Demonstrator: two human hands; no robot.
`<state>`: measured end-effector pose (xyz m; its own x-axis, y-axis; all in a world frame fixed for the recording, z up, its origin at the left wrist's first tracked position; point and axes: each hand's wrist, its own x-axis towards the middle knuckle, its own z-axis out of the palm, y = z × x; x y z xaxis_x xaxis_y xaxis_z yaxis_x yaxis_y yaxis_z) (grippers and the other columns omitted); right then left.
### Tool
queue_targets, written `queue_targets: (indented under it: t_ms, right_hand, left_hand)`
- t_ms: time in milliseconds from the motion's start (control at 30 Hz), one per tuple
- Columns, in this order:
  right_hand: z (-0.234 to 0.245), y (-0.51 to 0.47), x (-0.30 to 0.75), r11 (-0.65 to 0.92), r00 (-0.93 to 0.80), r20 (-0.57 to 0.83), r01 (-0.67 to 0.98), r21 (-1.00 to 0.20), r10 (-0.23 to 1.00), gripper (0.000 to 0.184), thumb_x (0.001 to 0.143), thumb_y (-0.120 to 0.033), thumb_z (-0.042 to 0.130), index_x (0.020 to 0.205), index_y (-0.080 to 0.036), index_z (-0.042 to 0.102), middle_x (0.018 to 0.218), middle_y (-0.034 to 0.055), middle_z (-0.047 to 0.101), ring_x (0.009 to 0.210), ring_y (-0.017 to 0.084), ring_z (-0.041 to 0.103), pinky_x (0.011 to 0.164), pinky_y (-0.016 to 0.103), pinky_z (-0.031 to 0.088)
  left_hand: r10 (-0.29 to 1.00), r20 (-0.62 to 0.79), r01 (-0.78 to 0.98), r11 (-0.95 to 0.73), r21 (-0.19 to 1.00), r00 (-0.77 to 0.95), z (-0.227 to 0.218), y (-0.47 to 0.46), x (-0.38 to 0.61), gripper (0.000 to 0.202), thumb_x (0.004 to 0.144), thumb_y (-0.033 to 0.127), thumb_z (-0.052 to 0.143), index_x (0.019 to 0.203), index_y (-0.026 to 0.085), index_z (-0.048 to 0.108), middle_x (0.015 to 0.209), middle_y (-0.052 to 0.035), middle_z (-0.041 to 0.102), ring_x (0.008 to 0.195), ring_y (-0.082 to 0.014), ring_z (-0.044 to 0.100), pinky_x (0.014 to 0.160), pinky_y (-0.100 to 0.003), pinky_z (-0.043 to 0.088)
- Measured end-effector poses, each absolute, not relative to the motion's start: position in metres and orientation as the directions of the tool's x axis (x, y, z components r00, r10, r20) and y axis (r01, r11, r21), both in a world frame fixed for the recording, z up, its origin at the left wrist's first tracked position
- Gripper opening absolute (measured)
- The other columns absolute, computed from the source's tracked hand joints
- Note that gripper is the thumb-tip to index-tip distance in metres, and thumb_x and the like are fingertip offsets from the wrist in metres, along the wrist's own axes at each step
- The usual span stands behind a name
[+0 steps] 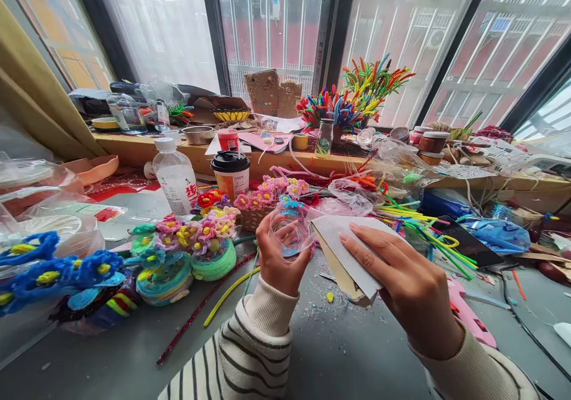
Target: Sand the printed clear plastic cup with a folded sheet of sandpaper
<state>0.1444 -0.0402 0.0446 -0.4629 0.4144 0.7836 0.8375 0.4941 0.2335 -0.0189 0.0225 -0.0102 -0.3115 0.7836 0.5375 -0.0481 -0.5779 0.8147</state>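
My left hand (pixel 280 257) is closed around a small clear plastic cup (pixel 292 231), held on its side with the opening toward me. My right hand (pixel 401 275) grips a folded sheet of grey-white sandpaper (pixel 345 251), thumb on top, its edge close to the cup's rim. Both hands hover over the grey table (pixel 321 352), where small bits of debris lie scattered below them. Striped sleeves cover both wrists.
Pipe-cleaner flowers (pixel 200 233) and blue ones (pixel 53 269) crowd the left. A water bottle (pixel 175 177) and a lidded coffee cup (pixel 231 172) stand behind. Loose pipe cleaners (pixel 428 233), a dark phone (pixel 468 242) and a pink glue gun (pixel 468 313) lie right. The window ledge (pixel 276 159) holds clutter.
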Motion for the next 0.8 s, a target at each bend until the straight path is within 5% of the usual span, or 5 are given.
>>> queue_targets:
  t_ms: [700, 800]
  right_hand:
    - [0.0396, -0.0387, 0.1438, 0.599, -0.577, 0.74, 0.743, 0.299, 0.346, 0.034, 0.083, -0.012, 0.046, 0.116, -0.014, 0.055, 0.113, 0.0113, 0.06, 0.108, 0.021, 0.053, 0.088, 0.034, 0.047]
    - [0.0405, -0.0343, 0.1491, 0.511, -0.488, 0.784, 0.82, 0.259, 0.385, 0.036, 0.081, -0.009, 0.049, 0.116, -0.016, 0.055, 0.112, 0.0101, 0.061, 0.105, 0.019, 0.055, 0.088, 0.033, 0.047]
  left_hand:
    - [0.76, 0.578, -0.039, -0.615, 0.788, -0.299, -0.0119, 0.0229, -0.0207, 0.077, 0.05, 0.013, 0.074, 0.114, 0.024, 0.034, 0.109, -0.0073, 0.046, 0.092, -0.0197, 0.061, 0.08, -0.037, 0.054]
    - [0.752, 0.588, 0.002, -0.615, 0.788, -0.298, -0.0109, 0.0225, -0.0202, 0.071, 0.054, 0.012, 0.071, 0.114, 0.023, 0.034, 0.111, -0.0078, 0.046, 0.093, -0.0192, 0.061, 0.08, -0.036, 0.054]
